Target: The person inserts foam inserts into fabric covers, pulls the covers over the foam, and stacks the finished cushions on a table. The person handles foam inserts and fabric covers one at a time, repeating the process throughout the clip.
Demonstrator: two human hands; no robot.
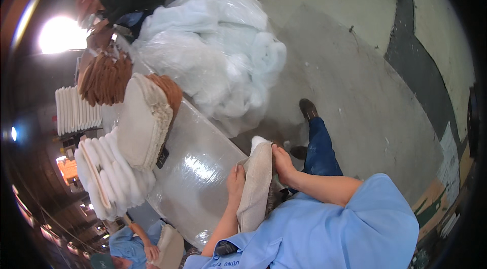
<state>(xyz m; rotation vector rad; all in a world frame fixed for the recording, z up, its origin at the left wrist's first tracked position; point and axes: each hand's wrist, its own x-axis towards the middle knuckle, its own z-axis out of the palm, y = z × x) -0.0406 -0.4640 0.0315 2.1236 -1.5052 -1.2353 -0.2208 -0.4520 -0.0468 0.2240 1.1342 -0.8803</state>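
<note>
A beige fabric cushion cover point(255, 185) stands upright against my blue shirt, between my two hands. White fluffy filling point(259, 141) sticks out of its far end. My left hand point(235, 182) is closed on the cover's left edge, fingertips near the top. On the other side, my right hand point(283, 165) presses against the cover's edge close to the filling, its fingers together. The cover hides part of the fingers on both hands.
A plastic-wrapped table point(203, 152) lies to my left, bearing stacked beige cushions point(142, 122) and white padding point(109, 172). Behind it sits a big heap of white filling in clear plastic point(213, 51). Co-workers stand at far left point(132, 5) and lower left point(134, 241).
</note>
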